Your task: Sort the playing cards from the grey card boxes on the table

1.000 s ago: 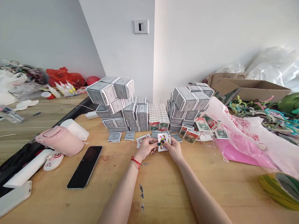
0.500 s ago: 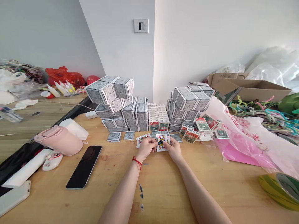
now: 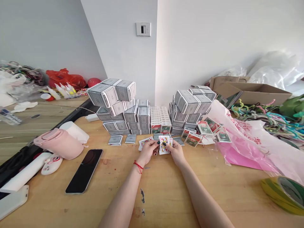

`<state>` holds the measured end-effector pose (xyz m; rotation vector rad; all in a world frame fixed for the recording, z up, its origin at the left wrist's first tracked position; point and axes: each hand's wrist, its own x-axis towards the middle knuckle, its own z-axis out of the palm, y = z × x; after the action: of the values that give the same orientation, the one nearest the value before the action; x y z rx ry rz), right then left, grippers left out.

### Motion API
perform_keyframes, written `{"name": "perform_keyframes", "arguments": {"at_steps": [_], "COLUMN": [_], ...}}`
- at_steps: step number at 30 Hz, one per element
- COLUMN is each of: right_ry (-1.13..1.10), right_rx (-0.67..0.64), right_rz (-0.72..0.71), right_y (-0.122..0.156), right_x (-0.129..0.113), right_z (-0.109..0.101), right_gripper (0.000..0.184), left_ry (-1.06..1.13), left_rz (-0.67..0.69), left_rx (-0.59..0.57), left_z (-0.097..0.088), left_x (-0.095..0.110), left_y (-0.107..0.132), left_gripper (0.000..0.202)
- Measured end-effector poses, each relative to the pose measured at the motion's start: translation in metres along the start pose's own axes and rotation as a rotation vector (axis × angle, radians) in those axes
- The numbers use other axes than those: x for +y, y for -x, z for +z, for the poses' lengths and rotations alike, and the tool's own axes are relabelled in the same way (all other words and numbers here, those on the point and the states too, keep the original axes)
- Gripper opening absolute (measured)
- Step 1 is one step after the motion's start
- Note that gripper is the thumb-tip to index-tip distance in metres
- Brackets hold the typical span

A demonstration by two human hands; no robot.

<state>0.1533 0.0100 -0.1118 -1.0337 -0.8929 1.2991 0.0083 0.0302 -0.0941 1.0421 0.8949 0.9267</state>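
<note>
Between my hands are face-up playing cards (image 3: 163, 149), with a red-diamond picture card on top and the edge of a king showing at the right. My right hand (image 3: 177, 151) grips them, its dark-nailed thumb across the front. My left hand (image 3: 148, 151), with a red string bracelet at the wrist, pinches at their left edge; its lower fingers are partly hidden. Just behind my left hand lie a few fanned face-up cards (image 3: 143, 142). Small face-down card piles (image 3: 130, 138) rest in a row beyond, one partly covered by the held cards.
Tall stacks of patterned card blocks rise at the left (image 3: 102, 95) and right (image 3: 187, 101). Card boxes (image 3: 156, 128) stand between them; loose boxes (image 3: 193, 139) lie to the right. Nearby are a phone (image 3: 84, 171), a pink cup (image 3: 60, 144) and yellow tape (image 3: 273, 193).
My left thumb has drawn back from the card face to the left edge. The cards and right hand stay nearly in place; the whole view shifts slightly.
</note>
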Motion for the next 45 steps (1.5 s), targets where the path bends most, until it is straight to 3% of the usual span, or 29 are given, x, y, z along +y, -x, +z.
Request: {"name": "perform_keyframes", "arguments": {"at_steps": [14,19,30,45], "right_ry": [0.043,0.080,0.101,0.067], "right_rx": [0.021,0.003,0.009,-0.128], "right_rz": [0.006,-0.008,0.002,0.021], "right_y": [-0.002,-0.001,0.003,0.005], "right_x": [0.008,0.006,0.006,-0.006], "right_z": [-0.004,0.000,0.005,0.006], "right_gripper": [0.040,0.037,0.032,0.040], "left_ry": [-0.353,-0.475,-0.801,-0.870], "left_rz": [0.240,0.359,0.354,0.393], "left_rx": [0.148,0.281,0.384,0.484], "left_z": [0.009,0.019,0.021,0.013], "left_x": [-0.009,-0.013,-0.020,-0.014], "left_y": [0.002,0.007,0.005,0.005], "left_gripper": [0.022,0.020,0.029,0.020]}}
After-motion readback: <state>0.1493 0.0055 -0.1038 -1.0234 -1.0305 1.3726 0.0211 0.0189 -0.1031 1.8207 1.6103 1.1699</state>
